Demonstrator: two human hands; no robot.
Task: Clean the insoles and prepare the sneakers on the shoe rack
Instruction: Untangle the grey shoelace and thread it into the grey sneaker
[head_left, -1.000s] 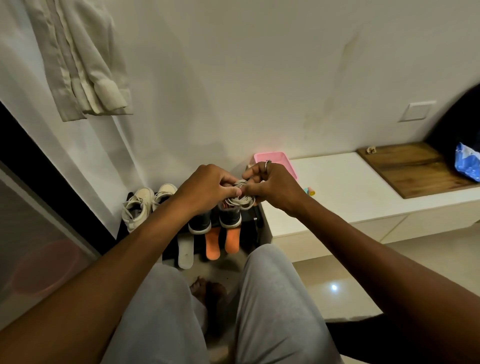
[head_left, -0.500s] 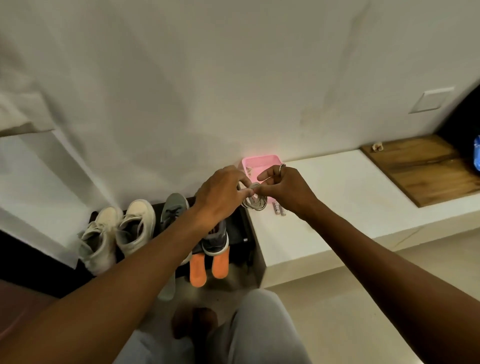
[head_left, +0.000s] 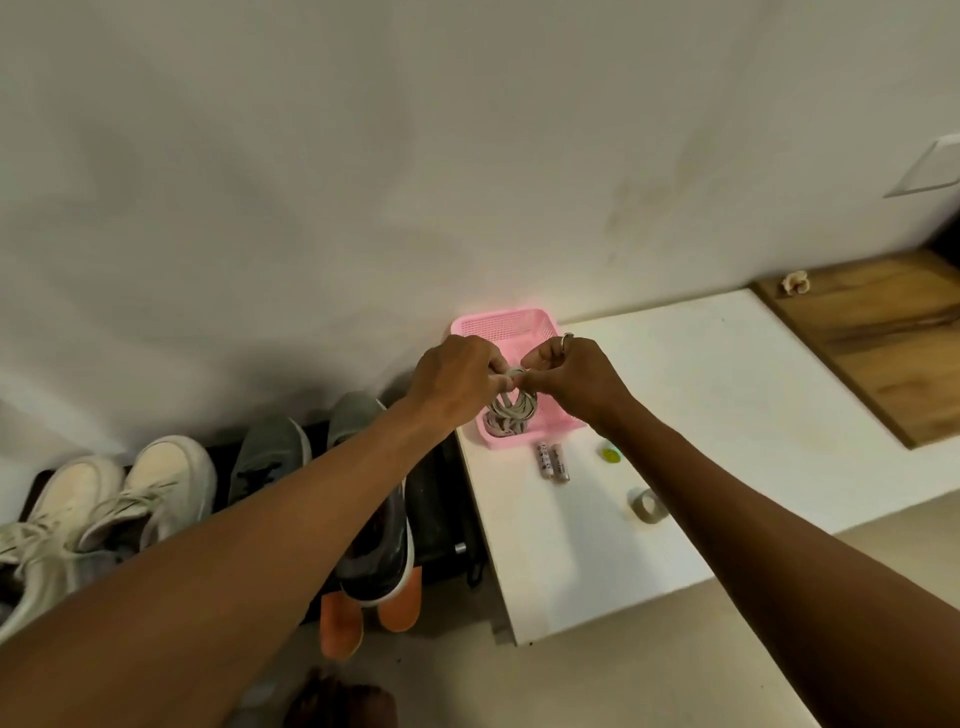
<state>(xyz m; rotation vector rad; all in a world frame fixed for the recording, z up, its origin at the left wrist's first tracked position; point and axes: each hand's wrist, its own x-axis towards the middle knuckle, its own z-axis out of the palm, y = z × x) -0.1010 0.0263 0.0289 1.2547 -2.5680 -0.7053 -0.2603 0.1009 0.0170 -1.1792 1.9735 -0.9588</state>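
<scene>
Left hand (head_left: 457, 379), right hand (head_left: 571, 375) pinching coiled laces (head_left: 513, 408), pink mesh basket (head_left: 501, 321)

Wall (head_left: 467, 182) blocks behind pink basket (head_left: 501, 318); bench (head_left: 727, 395) open to rt.

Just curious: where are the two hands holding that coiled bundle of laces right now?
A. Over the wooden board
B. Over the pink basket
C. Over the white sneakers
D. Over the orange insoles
B: the left hand and the right hand both pinch the coiled laces directly above the pink basket, which sits on the white ledge by the wall.
</scene>
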